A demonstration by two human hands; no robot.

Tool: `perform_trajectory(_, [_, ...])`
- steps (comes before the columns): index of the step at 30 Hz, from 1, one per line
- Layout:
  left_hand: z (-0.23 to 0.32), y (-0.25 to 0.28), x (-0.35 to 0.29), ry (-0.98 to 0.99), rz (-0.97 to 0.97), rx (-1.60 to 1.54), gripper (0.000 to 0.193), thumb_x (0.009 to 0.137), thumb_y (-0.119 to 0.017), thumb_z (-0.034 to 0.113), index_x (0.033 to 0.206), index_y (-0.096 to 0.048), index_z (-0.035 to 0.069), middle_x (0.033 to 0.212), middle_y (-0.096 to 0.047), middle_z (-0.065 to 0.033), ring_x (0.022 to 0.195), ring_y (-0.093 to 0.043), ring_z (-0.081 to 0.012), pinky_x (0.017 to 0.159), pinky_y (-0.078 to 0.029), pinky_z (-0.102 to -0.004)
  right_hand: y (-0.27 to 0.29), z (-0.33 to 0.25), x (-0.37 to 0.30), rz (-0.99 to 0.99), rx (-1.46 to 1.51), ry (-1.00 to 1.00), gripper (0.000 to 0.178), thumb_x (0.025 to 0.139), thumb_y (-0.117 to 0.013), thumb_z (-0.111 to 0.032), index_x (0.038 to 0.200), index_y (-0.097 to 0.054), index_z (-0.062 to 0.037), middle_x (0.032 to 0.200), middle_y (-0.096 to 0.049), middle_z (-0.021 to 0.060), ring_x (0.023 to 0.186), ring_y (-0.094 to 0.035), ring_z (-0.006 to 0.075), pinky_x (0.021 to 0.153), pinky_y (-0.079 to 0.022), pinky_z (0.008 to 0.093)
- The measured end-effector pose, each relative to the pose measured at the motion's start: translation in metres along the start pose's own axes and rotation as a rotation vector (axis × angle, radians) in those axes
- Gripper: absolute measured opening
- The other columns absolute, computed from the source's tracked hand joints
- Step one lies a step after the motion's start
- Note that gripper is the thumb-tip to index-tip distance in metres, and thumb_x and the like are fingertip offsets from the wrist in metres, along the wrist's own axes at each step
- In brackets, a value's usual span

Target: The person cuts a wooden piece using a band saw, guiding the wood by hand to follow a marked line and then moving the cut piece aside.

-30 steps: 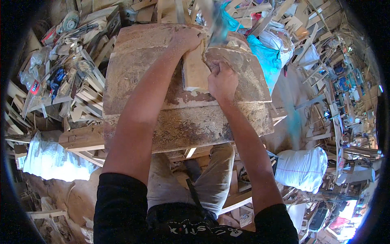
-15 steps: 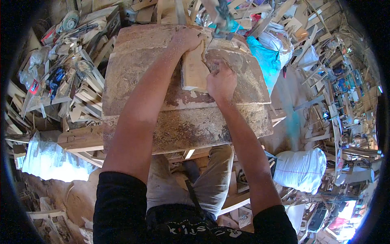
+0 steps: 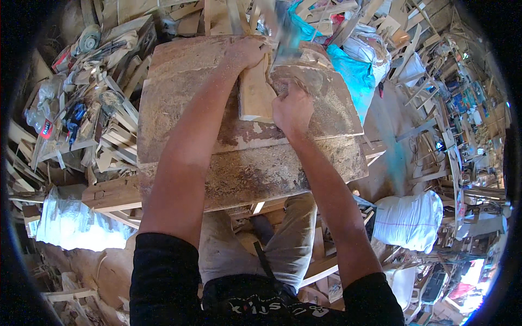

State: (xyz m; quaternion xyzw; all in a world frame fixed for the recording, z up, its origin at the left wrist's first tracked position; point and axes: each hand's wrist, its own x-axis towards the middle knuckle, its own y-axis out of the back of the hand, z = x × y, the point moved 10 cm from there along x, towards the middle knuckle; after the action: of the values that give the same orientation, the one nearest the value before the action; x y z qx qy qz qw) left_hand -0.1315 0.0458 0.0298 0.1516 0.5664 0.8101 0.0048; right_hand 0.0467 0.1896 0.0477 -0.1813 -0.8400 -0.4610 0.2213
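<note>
A thick pale wooden board [image 3: 255,98] lies on a worn, sawdust-covered wooden worktable [image 3: 217,168]. Its right edge is cut in a curve. My left hand [image 3: 247,53] is closed over the far end of the board. My right hand [image 3: 293,108] is closed against the near right side, knuckles up, its thumb toward the board. Just beyond the hands, close to the board's far right edge, hangs a blurred teal machine part [image 3: 288,41] that looks like a band saw's blade guide. The blade itself is hard to make out.
Wood offcuts [image 3: 122,130] are heaped left of the table. A turquoise sack [image 3: 353,76] leans at its far right corner, and a white woven sack [image 3: 410,221] stands at the near right. A wooden beam [image 3: 111,194] juts out at the left below the tabletop.
The board and both hands appear slightly farther left, partly because the whole view has shifted. The teal machine part looks more blurred. Both hands keep their hold.
</note>
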Motion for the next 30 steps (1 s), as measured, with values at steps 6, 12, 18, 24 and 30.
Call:
perform_trajectory(6, [-0.005, -0.005, 0.008, 0.026, -0.075, 0.073, 0.062, 0.104, -0.035, 0.06, 0.152, -0.054, 0.027, 0.155, -0.054, -0.0126, 0.144, -0.049, -0.0351, 0.123, -0.025, -0.0647, -0.004, 0.0, 0.0, -0.026, 0.029, -0.024, 0.035, 0.078, -0.062, -0.006, 0.111, -0.073, -0.0014, 0.111, -0.072, 0.0222, 0.111, -0.064, 0.0433, 0.103, -0.049, 0.0508])
perform_trajectory(12, [-0.003, -0.003, 0.009, -0.014, -0.072, 0.061, 0.063, 0.104, -0.034, 0.06, 0.151, -0.056, 0.023, 0.153, -0.055, -0.0134, 0.142, -0.05, -0.0362, 0.124, -0.024, -0.062, -0.006, -0.001, 0.002, 0.01, 0.024, -0.004, 0.036, 0.077, -0.062, -0.006, 0.111, -0.075, -0.0021, 0.111, -0.073, 0.021, 0.11, -0.065, 0.042, 0.103, -0.049, 0.0493])
perform_trajectory(18, [0.006, 0.005, 0.004, -0.01, -0.097, 0.08, 0.063, 0.104, -0.035, 0.059, 0.151, -0.056, 0.022, 0.151, -0.057, -0.0145, 0.14, -0.052, -0.0373, 0.123, -0.026, -0.0612, 0.003, -0.011, 0.002, 0.098, -0.066, 0.082, 0.038, 0.081, -0.06, -0.005, 0.115, -0.075, -0.0071, 0.105, -0.074, 0.0248, 0.098, -0.072, 0.0434, 0.09, -0.056, 0.0518])
perform_trajectory(24, [0.008, 0.007, 0.002, -0.018, -0.134, 0.059, 0.063, 0.104, -0.035, 0.058, 0.146, -0.06, 0.018, 0.149, -0.058, -0.0148, 0.136, -0.056, -0.0381, 0.12, -0.034, -0.0586, -0.004, -0.01, 0.002, -0.039, -0.052, -0.05, 0.038, 0.08, -0.06, -0.005, 0.115, -0.075, -0.0076, 0.105, -0.075, 0.0237, 0.097, -0.072, 0.0431, 0.09, -0.056, 0.0513])
perform_trajectory(30, [0.011, 0.007, 0.006, -0.064, -0.108, 0.029, 0.062, 0.104, -0.036, 0.056, 0.14, -0.064, 0.015, 0.147, -0.059, -0.016, 0.136, -0.055, -0.038, 0.118, -0.035, -0.0593, -0.001, -0.013, 0.003, 0.095, -0.077, 0.082, 0.038, 0.08, -0.061, -0.005, 0.115, -0.075, -0.0075, 0.105, -0.075, 0.0234, 0.098, -0.072, 0.0421, 0.089, -0.056, 0.051])
